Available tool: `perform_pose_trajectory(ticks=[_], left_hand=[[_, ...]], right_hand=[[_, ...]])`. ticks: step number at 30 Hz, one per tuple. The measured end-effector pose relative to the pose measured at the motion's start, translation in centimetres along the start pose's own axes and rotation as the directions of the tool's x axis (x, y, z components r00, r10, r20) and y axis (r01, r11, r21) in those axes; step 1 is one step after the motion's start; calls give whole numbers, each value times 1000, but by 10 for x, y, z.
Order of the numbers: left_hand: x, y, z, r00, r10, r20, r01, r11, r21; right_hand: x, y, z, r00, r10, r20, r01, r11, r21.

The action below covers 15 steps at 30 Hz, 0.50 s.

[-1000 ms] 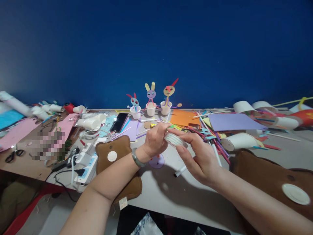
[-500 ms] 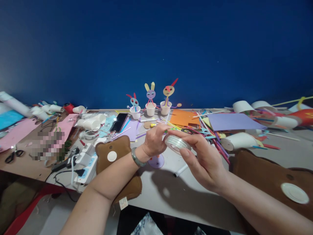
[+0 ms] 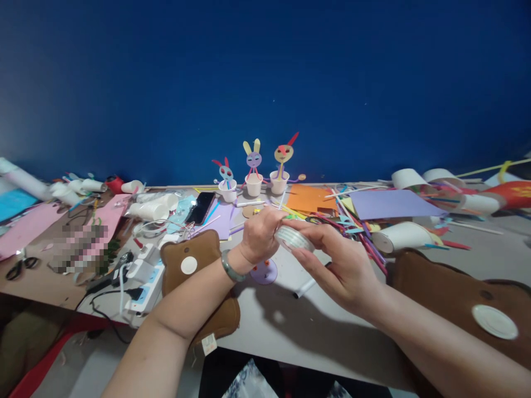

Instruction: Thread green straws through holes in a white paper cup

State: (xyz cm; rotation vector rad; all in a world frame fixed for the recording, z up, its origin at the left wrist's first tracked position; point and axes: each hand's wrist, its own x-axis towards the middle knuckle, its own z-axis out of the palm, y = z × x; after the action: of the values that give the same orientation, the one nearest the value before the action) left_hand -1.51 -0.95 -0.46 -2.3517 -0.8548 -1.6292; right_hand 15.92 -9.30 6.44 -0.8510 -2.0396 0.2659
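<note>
The right hand point(image 3: 346, 268) gripped a tape roll point(image 3: 292, 239) above the counter point(image 3: 265, 331); the left hand point(image 3: 259, 235) curled closed against it, its contents impossible to tell; below, a purple face disc point(image 3: 265, 273) lay with no ears or stem visible; beyond, three cup figures point(image 3: 254, 186) stood, seemingly complete
</note>
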Motion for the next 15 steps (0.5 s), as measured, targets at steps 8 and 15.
perform_pose_trajectory(ticks=[8, 15], left_hand=[[1, 1, -1, 936, -52, 347, 41, 998, 39], [4, 3, 0, 855, -68, 513, 106, 993, -46]], right_hand=[[8, 9, -4, 984, 153, -94, -161, 984, -82], [21, 20, -5, 889, 455, -58, -410, 844, 345]])
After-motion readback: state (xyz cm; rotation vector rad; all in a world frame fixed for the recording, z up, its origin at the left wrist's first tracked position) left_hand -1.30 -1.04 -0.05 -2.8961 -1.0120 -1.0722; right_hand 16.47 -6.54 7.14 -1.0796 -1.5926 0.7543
